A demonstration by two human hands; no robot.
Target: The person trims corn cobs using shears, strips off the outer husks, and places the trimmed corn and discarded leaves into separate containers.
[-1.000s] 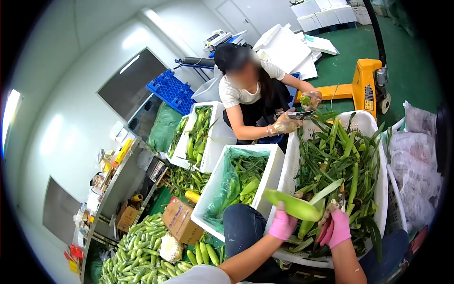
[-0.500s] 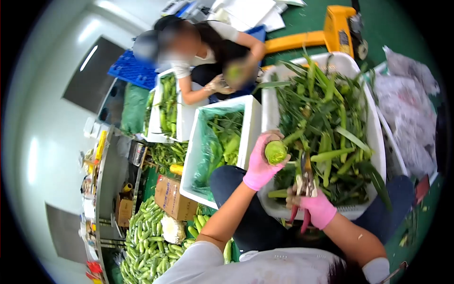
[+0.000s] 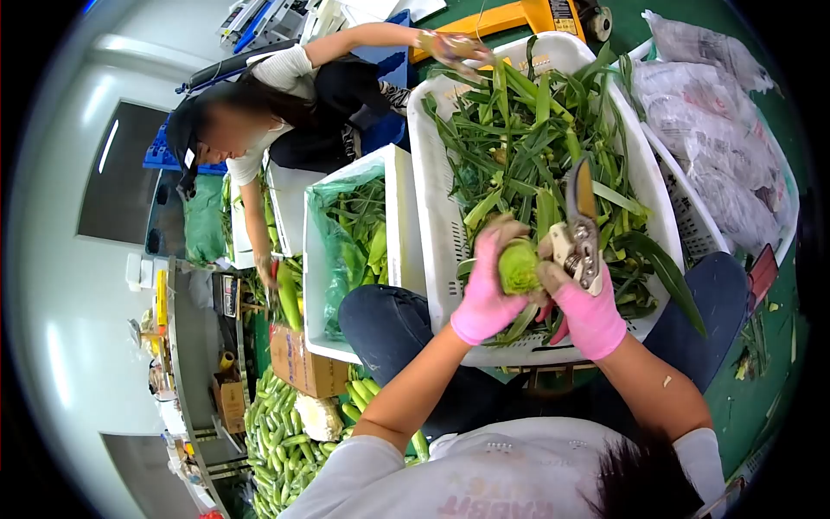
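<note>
White walls (image 3: 52,259) and green floor (image 3: 726,419) surround the work. At the far left, a co-worker (image 3: 281,82) bends low, one gloved hand (image 3: 454,54) with loose fingers over the far rim of a big white basket (image 3: 424,216), the other arm reaching down to just beside a long green ear (image 3: 291,298); whether these fingers grip it, I cannot tell. Cut green leaves (image 3: 519,164) fill the basket, which stands before the knees of the seated person. To its left is a white foam box (image 3: 402,225) with leaves and a green plastic sheet inside. Near this box sits a cardboard box (image 3: 303,359), beside a pile of long vegetables (image 3: 281,424).

Over the near part of the basket, the person's left hand (image 3: 488,290), in pink glove, has its fingers curled around an ear of corn (image 3: 520,266). The right hand (image 3: 588,303), also pink-gloved, grasps shears (image 3: 581,238), blade end upward, just beside the ear.
</note>
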